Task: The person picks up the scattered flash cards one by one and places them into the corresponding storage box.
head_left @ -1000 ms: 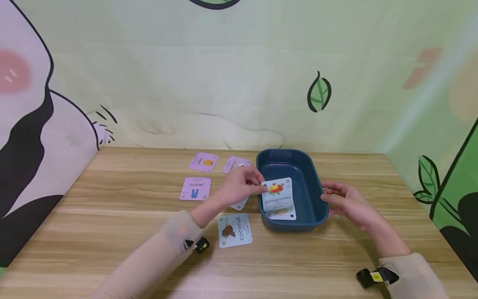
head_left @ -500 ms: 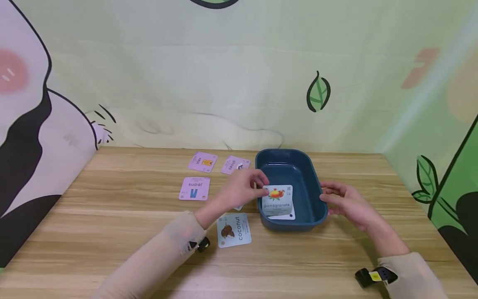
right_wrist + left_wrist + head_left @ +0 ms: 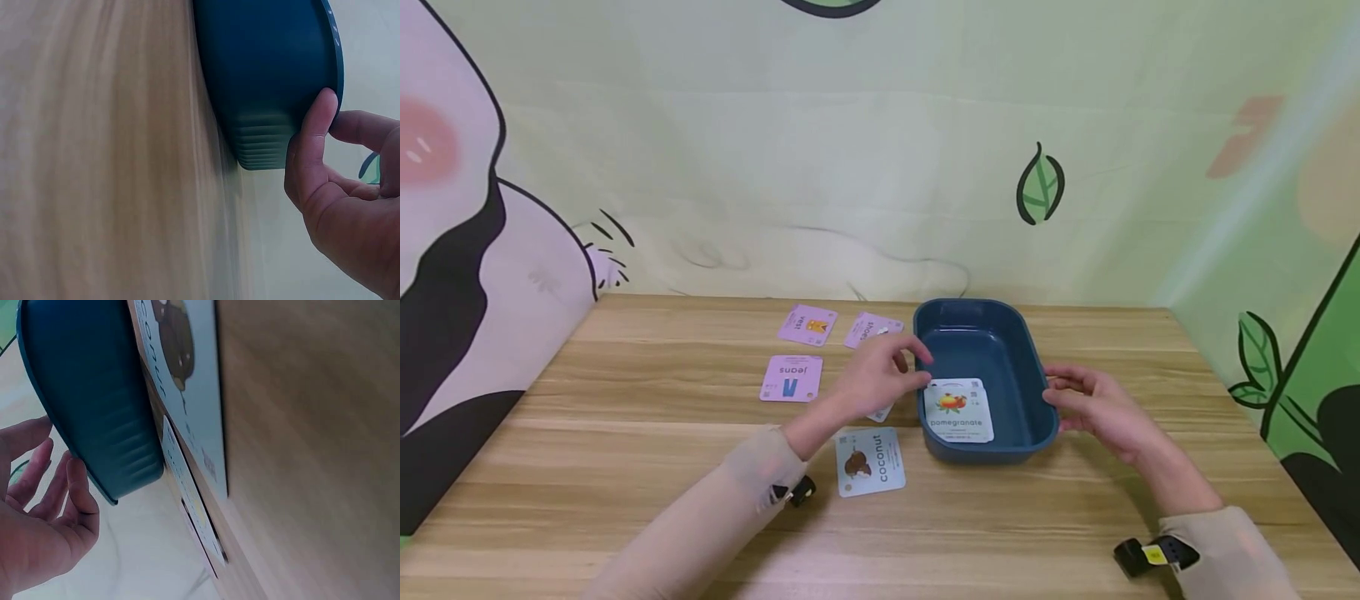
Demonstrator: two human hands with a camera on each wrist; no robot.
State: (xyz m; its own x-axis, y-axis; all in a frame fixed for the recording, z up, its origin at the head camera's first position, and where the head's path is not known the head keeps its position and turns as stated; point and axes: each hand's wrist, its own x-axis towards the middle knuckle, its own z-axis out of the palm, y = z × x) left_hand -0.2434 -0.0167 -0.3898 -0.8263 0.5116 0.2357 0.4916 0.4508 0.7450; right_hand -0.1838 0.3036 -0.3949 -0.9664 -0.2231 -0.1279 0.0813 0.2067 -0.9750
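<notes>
Fingers of the left hand [image 3: 880, 375] are parted and loosely bent, with nothing held, at the nine-o'clock rim of a deep, dark-blue, round-cornered tray [image 3: 988, 454], its long axis set roughly twelve to six. Its three-o'clock rim is pinched by the right hand [image 3: 1097, 408]. Inside, a white square pomegranate card [image 3: 958, 410] is seen at about five o'clock from the left fingertips; at seven, nearer that hand than the right, a pale-blue square coconut card [image 3: 871, 462] is laid flat on the wood-grain table [image 3: 1000, 533].

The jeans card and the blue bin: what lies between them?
In the head view, the left hand and a pale card it partly hides are between the jeans card and blue bin.
</notes>
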